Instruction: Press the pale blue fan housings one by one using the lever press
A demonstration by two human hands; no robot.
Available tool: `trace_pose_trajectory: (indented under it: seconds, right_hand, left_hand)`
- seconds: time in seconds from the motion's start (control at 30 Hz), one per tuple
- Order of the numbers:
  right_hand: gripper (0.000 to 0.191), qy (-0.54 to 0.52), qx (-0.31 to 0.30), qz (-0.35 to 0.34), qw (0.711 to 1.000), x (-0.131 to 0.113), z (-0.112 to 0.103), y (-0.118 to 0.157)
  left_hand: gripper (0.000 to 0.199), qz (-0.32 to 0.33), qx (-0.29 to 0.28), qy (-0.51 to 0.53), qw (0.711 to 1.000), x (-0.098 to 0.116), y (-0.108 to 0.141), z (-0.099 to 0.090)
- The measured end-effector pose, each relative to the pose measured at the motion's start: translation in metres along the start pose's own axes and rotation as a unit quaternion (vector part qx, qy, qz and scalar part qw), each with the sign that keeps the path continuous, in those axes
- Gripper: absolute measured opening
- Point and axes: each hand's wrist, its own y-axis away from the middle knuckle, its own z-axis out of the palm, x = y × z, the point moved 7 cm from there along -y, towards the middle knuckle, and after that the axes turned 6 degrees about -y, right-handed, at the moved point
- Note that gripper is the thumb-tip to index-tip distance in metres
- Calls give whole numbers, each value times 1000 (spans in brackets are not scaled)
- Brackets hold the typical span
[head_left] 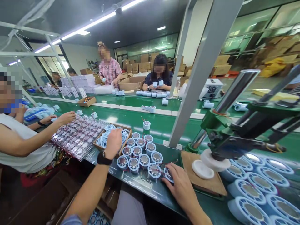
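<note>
Over the cardboard box of light blue rings (101,139) is my left hand (113,140), its fingers bent down towards the rings; whether it grips one is hidden. My right hand (179,181) curves round a round blue unit (168,174) at the right end of a group of similar units (144,159), thumb and fingers on its sides. These units stand upright with round grey centres and thin red wires. One more unit (146,125) stands apart behind the group, on the green surface.
A press (225,137) with a white pad stands over a brown board (187,159) at right. Larger blue units (253,190) fill the right corner. A grey post (187,90) rises ahead. A person's hand (67,118) is at left above wrapped sheets (77,134).
</note>
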Motion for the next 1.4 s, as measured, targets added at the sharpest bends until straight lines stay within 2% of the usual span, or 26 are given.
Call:
trace_pose_trajectory:
  seconds: [0.07, 0.13, 0.3, 0.4, 0.47, 0.53, 0.57, 0.63, 0.67, 0.73, 0.77, 0.83, 0.93, 1.0, 1.13, 1.2, 1.3, 1.4]
  right_hand:
    - [33, -7, 25, 29, 999, 1, -8, 12]
    - [31, -12, 44, 64, 997, 1, -17, 26]
    - [25, -44, 56, 133, 989, -4, -38, 56]
    - [32, -90, 40, 131, 986, -6, -47, 63]
    - [28, -126, 32, 141, 981, -3, -51, 64]
    - [20, -160, 28, 159, 974, 1, -54, 64]
    - [18, -175, 25, 166, 970, 3, -55, 64]
    - [19, -208, 9, 168, 964, 4, -58, 64]
    - [24, -224, -4, 167, 960, 4, -59, 65]
    - [45, -240, -34, 174, 954, 5, -63, 70]
    - [55, -241, -49, 182, 952, 6, -65, 74]
    - [67, -232, -72, 201, 949, 11, -71, 85]
    - [65, -236, -70, 217, 945, 19, -84, 100]
    - [53, -254, -47, 223, 940, 24, -92, 108]
    - [26, -241, 21, 263, 934, 31, -99, 114]
    - [17, -217, 49, 282, 933, 31, -98, 113]
    - [12, -200, 67, 284, 935, 28, -96, 111]
    - [16, -194, 61, 279, 938, 28, -95, 111]
  left_hand:
    - [15, -27, -9, -41, 999, -26, -16, 1]
    - [9, -19, -9, -43, 999, -32, -22, 5]
    - [24, -2, 17, -14, 1000, -20, -23, 7]
    - [26, -4, 41, 6, 999, -17, -31, -5]
    - [26, -6, 64, 56, 996, -9, -33, -20]
    - [22, 4, 73, 134, 988, 11, -22, -34]
    - [20, 21, 65, 174, 982, 28, -10, -39]
    - [21, 72, 3, 238, 968, 77, 27, -37]
    - [23, 108, -41, 264, 958, 105, 50, -31]
    - [26, 160, -160, 325, 918, 161, 98, -7]
    - [26, 170, -182, 328, 911, 182, 118, 6]
    - [23, 170, -170, 302, 922, 210, 140, 29]
    - [20, 157, -117, 267, 944, 222, 144, 56]
    - [26, 162, -103, 279, 941, 218, 141, 63]
    - [33, 203, -125, 302, 923, 213, 146, 59]
    - [44, 193, -138, 273, 932, 213, 150, 57]
    - [59, 156, -146, 223, 951, 212, 152, 57]
    - [70, 187, -166, 251, 935, 219, 152, 57]
